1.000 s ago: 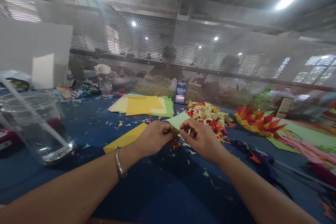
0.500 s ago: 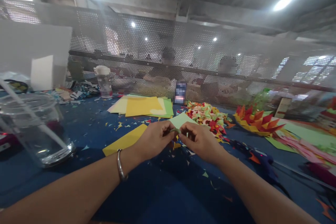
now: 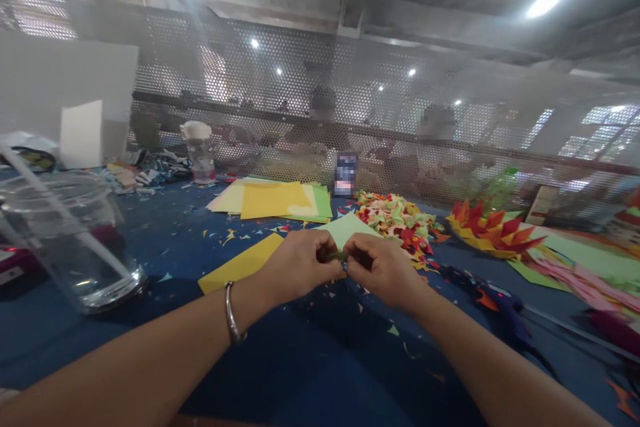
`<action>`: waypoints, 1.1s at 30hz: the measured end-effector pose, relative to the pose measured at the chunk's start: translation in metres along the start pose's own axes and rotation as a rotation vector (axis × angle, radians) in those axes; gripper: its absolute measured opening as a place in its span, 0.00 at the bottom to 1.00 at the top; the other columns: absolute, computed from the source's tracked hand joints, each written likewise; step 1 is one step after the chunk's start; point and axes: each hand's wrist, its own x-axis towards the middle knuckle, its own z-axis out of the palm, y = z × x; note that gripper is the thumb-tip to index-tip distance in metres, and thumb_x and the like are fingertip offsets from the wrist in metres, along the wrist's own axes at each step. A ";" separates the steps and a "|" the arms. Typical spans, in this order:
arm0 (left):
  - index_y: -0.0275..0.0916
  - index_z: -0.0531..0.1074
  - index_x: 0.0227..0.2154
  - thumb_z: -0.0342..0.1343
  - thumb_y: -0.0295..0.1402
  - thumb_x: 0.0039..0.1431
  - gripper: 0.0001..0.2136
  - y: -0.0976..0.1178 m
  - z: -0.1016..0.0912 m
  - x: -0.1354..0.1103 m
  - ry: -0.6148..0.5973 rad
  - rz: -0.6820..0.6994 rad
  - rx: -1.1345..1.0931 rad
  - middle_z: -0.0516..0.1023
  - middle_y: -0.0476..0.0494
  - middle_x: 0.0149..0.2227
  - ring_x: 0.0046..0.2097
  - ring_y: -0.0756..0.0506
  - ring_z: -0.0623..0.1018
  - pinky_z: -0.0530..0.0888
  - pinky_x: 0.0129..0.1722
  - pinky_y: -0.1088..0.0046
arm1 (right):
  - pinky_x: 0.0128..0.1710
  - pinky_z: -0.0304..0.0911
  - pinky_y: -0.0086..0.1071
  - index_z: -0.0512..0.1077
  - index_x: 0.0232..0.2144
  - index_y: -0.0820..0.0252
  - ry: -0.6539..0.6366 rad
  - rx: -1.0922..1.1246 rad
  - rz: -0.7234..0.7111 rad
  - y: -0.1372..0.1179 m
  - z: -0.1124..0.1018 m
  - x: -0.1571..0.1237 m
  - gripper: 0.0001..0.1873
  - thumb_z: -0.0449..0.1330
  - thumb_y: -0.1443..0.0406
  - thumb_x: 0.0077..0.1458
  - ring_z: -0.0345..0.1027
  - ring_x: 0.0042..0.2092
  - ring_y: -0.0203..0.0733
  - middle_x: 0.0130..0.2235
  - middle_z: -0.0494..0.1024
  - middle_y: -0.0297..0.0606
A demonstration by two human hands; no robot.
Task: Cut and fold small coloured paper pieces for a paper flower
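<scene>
My left hand (image 3: 300, 265) and my right hand (image 3: 383, 267) meet above the blue table (image 3: 310, 360), fingers pinched together on a small folded green paper piece (image 3: 337, 256). A metal bangle (image 3: 231, 313) circles my left wrist. Just behind my hands lies a pale green paper sheet (image 3: 350, 227), and a yellow sheet (image 3: 240, 265) lies to the left of them. A heap of small folded coloured paper pieces (image 3: 397, 217) sits beyond my right hand.
A clear plastic cup with a straw (image 3: 70, 240) stands at the left. Yellow and green sheets (image 3: 273, 201) are stacked farther back. An orange-red paper flower (image 3: 493, 230), a dark glue gun (image 3: 493, 303) and paper scraps are at the right. People sit behind a perforated screen (image 3: 350, 113).
My hands have drawn closer together and slightly lower, fingers now curled tighter around the small green piece.
</scene>
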 end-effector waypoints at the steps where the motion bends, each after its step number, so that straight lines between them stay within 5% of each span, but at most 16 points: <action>1: 0.38 0.67 0.23 0.53 0.34 0.46 0.05 -0.001 -0.002 0.000 -0.013 -0.010 -0.016 0.67 0.53 0.20 0.24 0.52 0.65 0.59 0.22 0.75 | 0.23 0.48 0.26 0.65 0.23 0.59 0.002 -0.002 -0.002 0.000 0.000 0.000 0.04 0.54 0.72 0.46 0.55 0.24 0.33 0.21 0.62 0.27; 10: 0.38 0.67 0.22 0.54 0.34 0.45 0.05 -0.002 -0.006 -0.001 -0.048 -0.058 -0.094 0.69 0.53 0.19 0.21 0.52 0.68 0.59 0.21 0.76 | 0.23 0.49 0.26 0.64 0.23 0.59 0.021 -0.015 0.003 0.000 -0.001 0.001 0.04 0.55 0.71 0.47 0.55 0.23 0.32 0.21 0.62 0.27; 15: 0.38 0.67 0.21 0.53 0.33 0.45 0.04 -0.004 -0.013 -0.002 -0.237 -0.122 -0.164 0.71 0.51 0.17 0.20 0.51 0.71 0.62 0.21 0.75 | 0.23 0.49 0.26 0.65 0.24 0.59 0.031 -0.035 0.029 0.005 -0.003 0.001 0.04 0.54 0.70 0.48 0.55 0.23 0.32 0.20 0.63 0.28; 20: 0.37 0.70 0.36 0.56 0.35 0.48 0.12 -0.002 -0.014 -0.003 0.059 -0.002 -0.141 0.76 0.43 0.34 0.33 0.48 0.73 0.66 0.31 0.73 | 0.23 0.50 0.26 0.67 0.25 0.60 -0.004 -0.055 0.013 0.009 -0.006 0.002 0.03 0.55 0.71 0.47 0.57 0.23 0.32 0.21 0.65 0.28; 24: 0.37 0.68 0.39 0.58 0.35 0.48 0.14 -0.001 -0.006 0.000 0.002 0.016 -0.267 0.75 0.45 0.33 0.33 0.48 0.72 0.67 0.32 0.74 | 0.23 0.49 0.26 0.67 0.24 0.59 -0.035 -0.073 -0.016 0.003 -0.004 0.000 0.04 0.55 0.71 0.47 0.57 0.23 0.32 0.21 0.66 0.29; 33: 0.38 0.74 0.32 0.59 0.32 0.45 0.09 -0.009 -0.004 0.001 -0.162 -0.281 -0.638 0.71 0.52 0.24 0.26 0.52 0.68 0.62 0.27 0.76 | 0.25 0.53 0.27 0.68 0.27 0.59 0.008 -0.085 -0.036 0.005 -0.006 -0.001 0.04 0.54 0.70 0.52 0.60 0.25 0.32 0.25 0.69 0.31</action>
